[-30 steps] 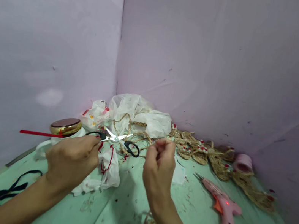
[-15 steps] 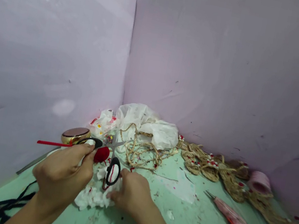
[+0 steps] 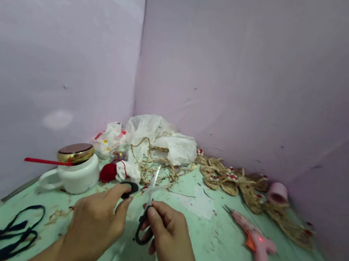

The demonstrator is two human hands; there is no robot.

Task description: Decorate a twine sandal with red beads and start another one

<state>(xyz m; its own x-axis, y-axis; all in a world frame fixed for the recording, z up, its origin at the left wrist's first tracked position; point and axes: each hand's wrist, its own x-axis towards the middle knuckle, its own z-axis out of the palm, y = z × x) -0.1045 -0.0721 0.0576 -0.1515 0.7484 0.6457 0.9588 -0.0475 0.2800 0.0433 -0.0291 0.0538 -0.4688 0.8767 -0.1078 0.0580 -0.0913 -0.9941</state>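
A pair of scissors (image 3: 153, 185) with black handles is spread wide between my two hands, one blade pointing away from me. My left hand (image 3: 100, 216) pinches one black loop between thumb and fingers. Around the other loop are the thumb and fingers of my right hand (image 3: 170, 233). Just beyond my left hand lie a ball of red yarn (image 3: 108, 173) and a crumpled white bundle (image 3: 129, 172) with red thread on it.
At left stand a white mug (image 3: 80, 177) with a gold lid, a red stick (image 3: 45, 162) and black cord (image 3: 12, 234). Plastic bags (image 3: 163, 135) and twine (image 3: 161, 168) lie behind. Braided straw pieces (image 3: 247, 193), a pink roll (image 3: 278, 194) and a pink glue gun (image 3: 252, 243) are right.
The white bundle now lies farther away beside the yarn ball. My right hand has come from the bundle to the scissors' loop. My left hand has moved right and down, uncovering the mug.
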